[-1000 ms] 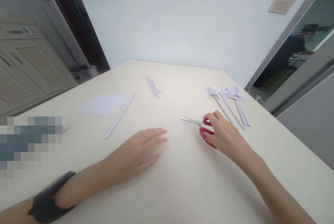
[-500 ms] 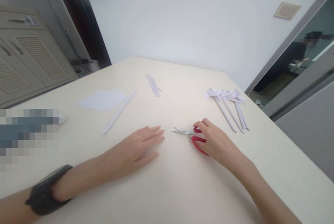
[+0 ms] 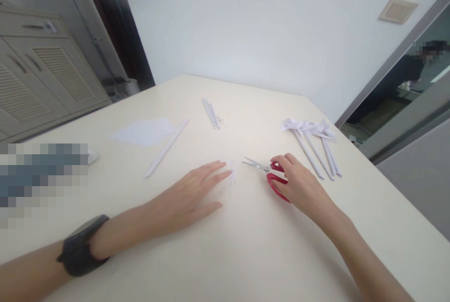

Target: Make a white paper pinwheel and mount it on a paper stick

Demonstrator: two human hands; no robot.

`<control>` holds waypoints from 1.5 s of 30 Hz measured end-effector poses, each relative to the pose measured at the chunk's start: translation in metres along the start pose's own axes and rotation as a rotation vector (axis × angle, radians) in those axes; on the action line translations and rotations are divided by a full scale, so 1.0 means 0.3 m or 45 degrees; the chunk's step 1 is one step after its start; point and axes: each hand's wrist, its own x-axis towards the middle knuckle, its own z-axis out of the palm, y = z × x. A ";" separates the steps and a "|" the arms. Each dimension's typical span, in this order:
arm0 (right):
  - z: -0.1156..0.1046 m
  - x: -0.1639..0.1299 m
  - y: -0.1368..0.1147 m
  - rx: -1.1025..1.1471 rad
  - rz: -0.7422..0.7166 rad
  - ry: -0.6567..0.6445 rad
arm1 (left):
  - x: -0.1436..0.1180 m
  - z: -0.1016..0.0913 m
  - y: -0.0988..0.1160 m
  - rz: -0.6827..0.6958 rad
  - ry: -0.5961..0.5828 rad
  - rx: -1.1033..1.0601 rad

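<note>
My right hand [image 3: 298, 181] grips a pair of scissors [image 3: 266, 169] by its red handles, with the blades parted and pointing left. Flat over the table, my left hand [image 3: 191, 188] has its fingers spread and holds nothing. Its fingertips reach a small cluster of thin white strips [image 3: 233, 173]; whether they press on them I cannot tell. The scissor tips lie just right of these strips, apart from them. A black watch [image 3: 84, 245] is on my left wrist.
White paper sheets [image 3: 144, 132] and a long rolled paper tube [image 3: 167, 148] lie at left. Thin paper rolls [image 3: 211, 113] with small bits rest farther back. Paper pinwheels on sticks [image 3: 309, 128] lie at right. A person [image 3: 411, 70] is beyond the doorway.
The scissor blades have moved away to the right from the white strips. My left fingertips now reach over the strips, which look more spread out. The whole view has shifted slightly.
</note>
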 end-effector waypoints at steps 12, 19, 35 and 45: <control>0.002 0.001 -0.008 -0.088 -0.016 0.043 | 0.054 -0.045 0.022 0.001 -0.161 -0.055; 0.008 0.007 0.007 -0.299 -0.064 0.056 | 0.046 -0.024 0.037 0.018 -0.159 0.010; 0.060 0.056 -0.104 -0.365 -0.142 0.089 | 0.040 -0.016 -0.002 0.069 -0.033 0.021; 0.059 0.030 -0.076 -0.294 -0.288 0.059 | 0.032 -0.004 -0.029 0.127 -0.076 -0.003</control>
